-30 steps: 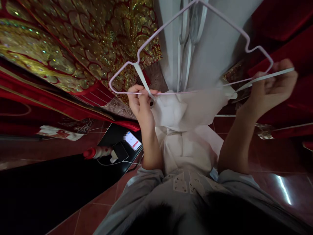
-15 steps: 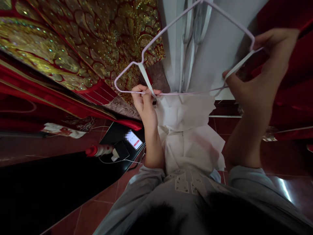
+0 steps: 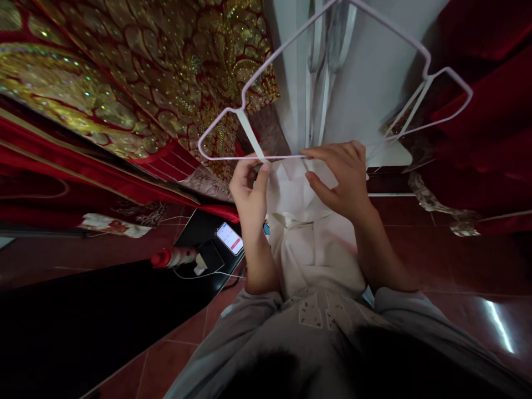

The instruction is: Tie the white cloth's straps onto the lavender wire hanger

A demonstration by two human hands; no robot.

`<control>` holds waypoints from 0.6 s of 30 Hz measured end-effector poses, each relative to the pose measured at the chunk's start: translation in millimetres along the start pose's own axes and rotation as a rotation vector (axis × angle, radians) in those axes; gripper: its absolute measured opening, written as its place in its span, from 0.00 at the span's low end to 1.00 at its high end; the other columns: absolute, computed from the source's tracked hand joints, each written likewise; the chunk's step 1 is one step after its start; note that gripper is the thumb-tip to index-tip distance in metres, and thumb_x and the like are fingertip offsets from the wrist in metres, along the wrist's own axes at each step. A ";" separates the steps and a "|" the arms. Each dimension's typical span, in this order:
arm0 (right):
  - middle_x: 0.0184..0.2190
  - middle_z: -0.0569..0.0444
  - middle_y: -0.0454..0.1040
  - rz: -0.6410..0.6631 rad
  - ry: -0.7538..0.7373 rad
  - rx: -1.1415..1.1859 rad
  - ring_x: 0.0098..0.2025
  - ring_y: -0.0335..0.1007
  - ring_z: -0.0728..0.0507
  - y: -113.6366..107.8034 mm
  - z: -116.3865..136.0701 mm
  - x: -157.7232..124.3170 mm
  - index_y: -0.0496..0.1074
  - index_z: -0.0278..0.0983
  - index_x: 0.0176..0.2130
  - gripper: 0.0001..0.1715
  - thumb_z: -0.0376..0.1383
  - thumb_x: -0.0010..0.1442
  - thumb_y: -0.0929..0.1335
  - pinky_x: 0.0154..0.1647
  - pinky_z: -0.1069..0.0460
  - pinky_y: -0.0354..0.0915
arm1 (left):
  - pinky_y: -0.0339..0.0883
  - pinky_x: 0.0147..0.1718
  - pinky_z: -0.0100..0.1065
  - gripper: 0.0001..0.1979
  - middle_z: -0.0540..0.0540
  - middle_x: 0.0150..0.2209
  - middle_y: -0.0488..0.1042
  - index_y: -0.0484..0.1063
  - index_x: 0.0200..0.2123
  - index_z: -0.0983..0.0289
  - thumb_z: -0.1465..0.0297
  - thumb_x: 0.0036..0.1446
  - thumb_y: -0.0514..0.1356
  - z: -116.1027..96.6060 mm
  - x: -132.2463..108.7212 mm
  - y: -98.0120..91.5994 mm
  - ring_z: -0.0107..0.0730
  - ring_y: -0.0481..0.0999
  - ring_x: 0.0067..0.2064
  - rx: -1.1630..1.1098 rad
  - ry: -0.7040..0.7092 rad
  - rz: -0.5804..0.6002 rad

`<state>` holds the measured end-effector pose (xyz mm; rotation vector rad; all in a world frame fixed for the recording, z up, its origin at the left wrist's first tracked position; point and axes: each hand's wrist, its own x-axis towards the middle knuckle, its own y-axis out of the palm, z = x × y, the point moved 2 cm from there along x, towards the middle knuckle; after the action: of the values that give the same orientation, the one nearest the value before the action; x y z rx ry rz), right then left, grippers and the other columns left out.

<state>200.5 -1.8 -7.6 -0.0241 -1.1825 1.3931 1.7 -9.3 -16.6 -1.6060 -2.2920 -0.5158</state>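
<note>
A pale pink hanger (image 3: 282,51) spans the upper middle, with a white garment (image 3: 318,238) hanging beneath it. A white strap (image 3: 251,134) runs from the hanger's left notch down to my left hand (image 3: 252,191), which pinches its lower end by the bottom bar. Another looped strap (image 3: 412,111) hangs over the right notch, free of my hands. My right hand (image 3: 343,177) is at the garment's top edge under the bar, thumb and fingers apart, nothing visibly gripped.
Gold-sequined red clothing (image 3: 166,72) hangs at the left, dark red fabric (image 3: 490,111) at the right. A black table (image 3: 103,316) at lower left bears a lit phone (image 3: 230,238) and a red-capped bottle (image 3: 174,257). Behind the hanger is a pale panel (image 3: 378,72).
My right hand has let go of the right strap and moved left to the garment's top middle. My left hand has stayed at the left strap, shifting slightly.
</note>
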 end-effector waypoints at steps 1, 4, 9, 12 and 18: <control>0.52 0.53 0.82 -0.019 -0.004 0.007 0.55 0.75 0.36 1.6 -1.4 0.0 0.74 0.49 0.58 0.20 0.46 0.70 0.66 0.69 0.31 0.59 | 0.72 0.45 0.35 0.07 0.55 0.42 0.82 0.81 0.42 0.59 0.64 0.63 0.71 -3.9 -1.5 -4.3 0.36 0.79 0.43 0.035 -0.020 0.076; 0.50 0.53 0.83 -0.065 -0.004 0.007 0.54 0.76 0.36 4.8 -4.3 1.0 0.76 0.48 0.56 0.18 0.45 0.70 0.66 0.68 0.32 0.60 | 0.71 0.35 0.34 0.11 0.57 0.43 0.83 0.84 0.44 0.58 0.60 0.62 0.72 -25.1 -5.1 -10.8 0.34 0.77 0.36 0.009 -0.131 0.281; 0.49 0.54 0.84 -0.091 -0.005 0.010 0.52 0.77 0.37 5.2 -2.8 0.3 0.77 0.47 0.55 0.17 0.42 0.70 0.65 0.67 0.32 0.61 | 0.56 0.18 0.34 0.20 0.57 0.48 0.83 0.84 0.49 0.55 0.50 0.60 0.71 -59.6 11.6 -17.0 0.29 0.68 0.25 -0.313 -0.121 0.216; 0.50 0.54 0.84 -0.079 -0.003 -0.010 0.52 0.77 0.37 3.5 -2.1 -1.9 0.77 0.48 0.55 0.17 0.42 0.70 0.65 0.66 0.32 0.62 | 0.62 0.20 0.35 0.21 0.46 0.62 0.78 0.81 0.55 0.47 0.50 0.61 0.67 -45.2 30.4 -34.6 0.34 0.77 0.35 -0.373 -0.049 0.100; 0.51 0.53 0.84 -0.084 -0.035 -0.017 0.53 0.77 0.36 2.8 -6.7 -3.7 0.76 0.48 0.57 0.18 0.43 0.70 0.66 0.64 0.32 0.64 | 0.57 0.21 0.31 0.11 0.49 0.57 0.82 0.79 0.54 0.51 0.62 0.74 0.59 17.3 33.1 -57.6 0.30 0.82 0.34 -0.102 0.085 -0.122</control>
<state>203.6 0.3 -14.8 0.0379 -1.2106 1.3142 -64.2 8.2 -24.6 -1.4649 -2.3441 -0.7273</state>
